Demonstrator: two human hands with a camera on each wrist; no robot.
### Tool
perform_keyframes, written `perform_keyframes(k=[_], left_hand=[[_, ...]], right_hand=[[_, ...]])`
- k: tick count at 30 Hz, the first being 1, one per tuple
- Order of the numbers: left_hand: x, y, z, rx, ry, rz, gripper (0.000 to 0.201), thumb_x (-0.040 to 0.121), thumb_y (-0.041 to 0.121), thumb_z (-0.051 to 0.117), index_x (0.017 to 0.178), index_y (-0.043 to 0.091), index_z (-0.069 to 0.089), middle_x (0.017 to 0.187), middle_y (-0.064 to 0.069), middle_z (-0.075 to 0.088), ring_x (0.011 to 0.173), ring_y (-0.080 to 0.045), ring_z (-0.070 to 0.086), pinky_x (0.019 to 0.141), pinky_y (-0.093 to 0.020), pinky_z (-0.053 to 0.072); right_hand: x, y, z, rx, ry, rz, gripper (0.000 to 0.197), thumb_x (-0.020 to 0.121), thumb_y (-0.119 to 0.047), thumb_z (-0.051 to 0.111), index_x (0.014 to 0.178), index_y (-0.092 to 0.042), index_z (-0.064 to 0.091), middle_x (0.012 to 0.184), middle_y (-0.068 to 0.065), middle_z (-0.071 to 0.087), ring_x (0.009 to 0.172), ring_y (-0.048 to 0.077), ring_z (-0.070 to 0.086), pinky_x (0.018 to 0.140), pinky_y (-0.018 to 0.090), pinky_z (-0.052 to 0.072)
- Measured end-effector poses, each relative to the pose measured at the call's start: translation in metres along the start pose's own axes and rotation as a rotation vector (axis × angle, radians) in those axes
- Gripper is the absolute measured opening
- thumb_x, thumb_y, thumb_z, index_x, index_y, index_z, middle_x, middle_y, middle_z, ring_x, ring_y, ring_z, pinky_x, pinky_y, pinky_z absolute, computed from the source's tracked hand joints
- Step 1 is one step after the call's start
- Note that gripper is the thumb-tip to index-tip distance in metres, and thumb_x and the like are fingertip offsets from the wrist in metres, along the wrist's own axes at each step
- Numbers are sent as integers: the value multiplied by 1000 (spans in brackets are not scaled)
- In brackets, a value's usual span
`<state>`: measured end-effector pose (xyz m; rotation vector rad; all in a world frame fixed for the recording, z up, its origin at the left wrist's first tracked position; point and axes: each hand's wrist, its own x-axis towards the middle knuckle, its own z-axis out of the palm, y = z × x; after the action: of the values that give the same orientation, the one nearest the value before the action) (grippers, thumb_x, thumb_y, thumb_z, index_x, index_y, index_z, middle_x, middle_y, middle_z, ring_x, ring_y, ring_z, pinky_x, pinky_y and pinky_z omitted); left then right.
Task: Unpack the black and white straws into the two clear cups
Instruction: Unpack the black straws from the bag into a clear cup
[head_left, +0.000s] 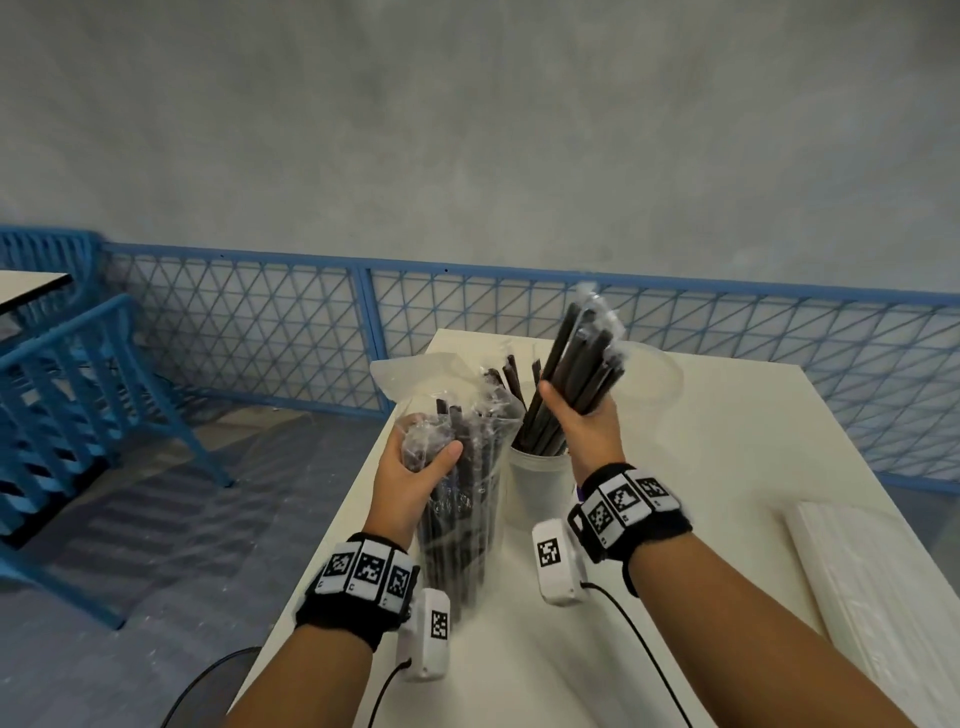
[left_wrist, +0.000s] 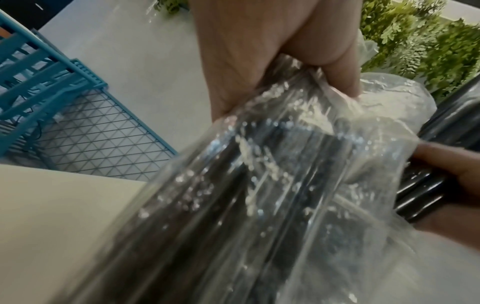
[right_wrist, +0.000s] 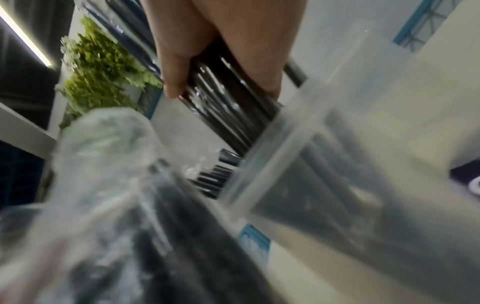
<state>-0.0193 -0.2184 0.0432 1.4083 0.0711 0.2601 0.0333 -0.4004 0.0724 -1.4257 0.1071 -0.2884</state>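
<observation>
Item: black straws, individually film-wrapped, in three lots. Lot one, a clear bag (head_left: 460, 499) of black straws standing on the table (head_left: 727, 467), left hand (head_left: 415, 467) clenched around its gathered neck. Lot two, a bundle of black straws (head_left: 584, 364) gripped low in the right hand (head_left: 571, 421), raised above the clear cup (head_left: 540, 483). Lot three, straws already leaning in that cup. White straws appear to be the pale pack (head_left: 883, 597) at the table's right edge. Handling, by judgement: light, stiff tubes; slick wrappers likely to slide and fan; grasp mid-bundle, firmly; cup may tip.
</observation>
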Motion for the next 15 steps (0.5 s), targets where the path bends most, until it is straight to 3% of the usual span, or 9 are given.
perform_keyframes(k=[3,6,11,15], left_hand=[[-3,0,2,-21,-8,8,39,78,5,70,102,31,56,106,2,66,101,-13,64,86,-27,49],[-5,0,3,-41,-15,18,39,78,2,69,101,31,55,105,1,66,100,-13,63,85,-26,50],[-7,-1,5,-50,-8,41,39,78,1,69,101,30,55,103,2,66,93,-4,65,77,-16,52],[-9,-1,5,-57,-24,46,39,79,0,68,101,29,54,103,3,65,88,2,66,72,-12,52]], right_hand=[[-1,6,-5,-204,-97,2,40,74,-16,76,111,-8,63,107,8,67,106,26,62,96,41,48],[-3,-3,-2,-216,-125,-74,44,69,-15,80,109,-14,59,107,4,66,103,20,62,94,39,50],[-4,-25,4,-189,-121,-371,46,75,-5,73,110,-24,51,103,-14,60,95,-3,60,87,15,48],[-1,-11,2,-298,-126,-388,36,82,-4,65,107,-26,52,108,-1,62,102,17,60,88,17,46]])
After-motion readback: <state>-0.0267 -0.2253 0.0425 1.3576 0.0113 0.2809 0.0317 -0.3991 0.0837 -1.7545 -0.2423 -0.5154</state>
